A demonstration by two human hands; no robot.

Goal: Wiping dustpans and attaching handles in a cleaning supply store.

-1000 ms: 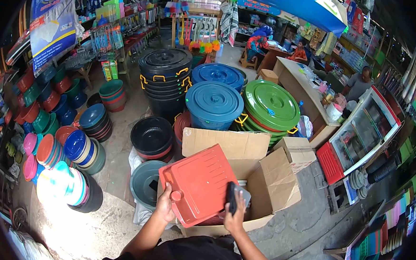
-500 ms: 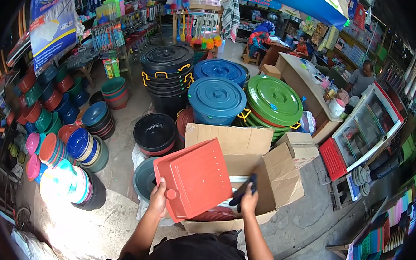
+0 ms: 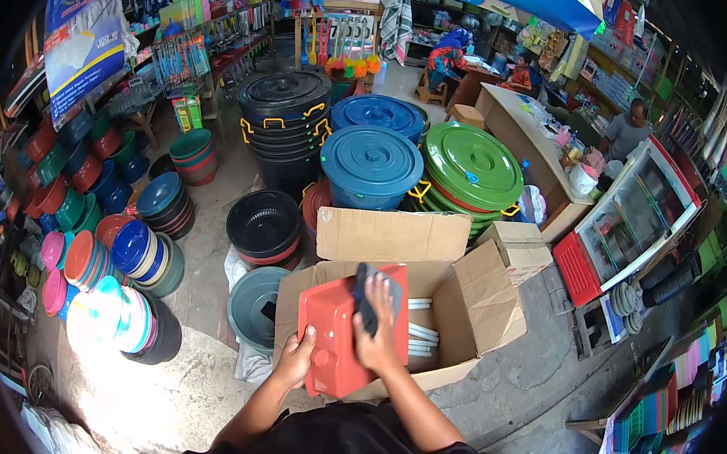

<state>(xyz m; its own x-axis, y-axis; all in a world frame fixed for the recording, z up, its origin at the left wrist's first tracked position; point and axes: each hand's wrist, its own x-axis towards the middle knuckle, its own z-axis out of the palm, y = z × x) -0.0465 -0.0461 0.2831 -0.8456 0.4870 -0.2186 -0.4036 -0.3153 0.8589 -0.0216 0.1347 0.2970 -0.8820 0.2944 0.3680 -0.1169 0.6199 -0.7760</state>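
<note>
A red plastic drawer [image 3: 335,313] with a round knob is held up at the near side of an open cardboard box [image 3: 446,375]. My left hand [image 3: 294,361] grips its left edge by the knob, thumb on the outer face. Across the drawer's right part lies my right hand [image 3: 376,332], with a dark cloth [image 3: 361,287] held against the red surface. Part of the cloth is covered by the fingers. Several white tubes [image 3: 423,337] rest inside the box, to the right of the drawer.
Left of the box stands a grey basin [image 3: 251,299] with a small dark object in it. Behind are black basins [image 3: 257,220] and lidded blue [image 3: 371,165] and green [image 3: 473,171] tubs. A smaller carton [image 3: 522,249] touches the box's right. People sit around a counter [image 3: 520,124].
The right hand has brought the cloth from over the box onto the drawer. The drawer has turned more upright and sits slightly lower; the white tubes now show more.
</note>
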